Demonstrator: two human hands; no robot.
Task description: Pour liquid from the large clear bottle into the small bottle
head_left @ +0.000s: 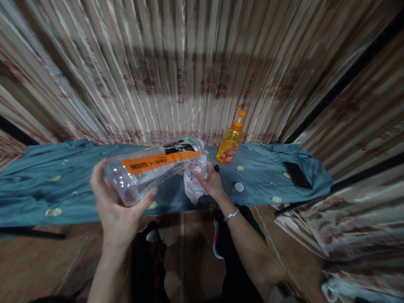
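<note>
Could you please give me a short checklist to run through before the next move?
1. Left hand around one end of the bottle: ok.
2. Right hand free: not ok, it holds a white wad at the bottle's other end.
3. Pump bottle standing apart from both hands: ok.
4. Phone away from both hands: ok.
5. Bottle dry inside: cannot tell.
6. White disc fits the bottle: cannot tell.
</note>
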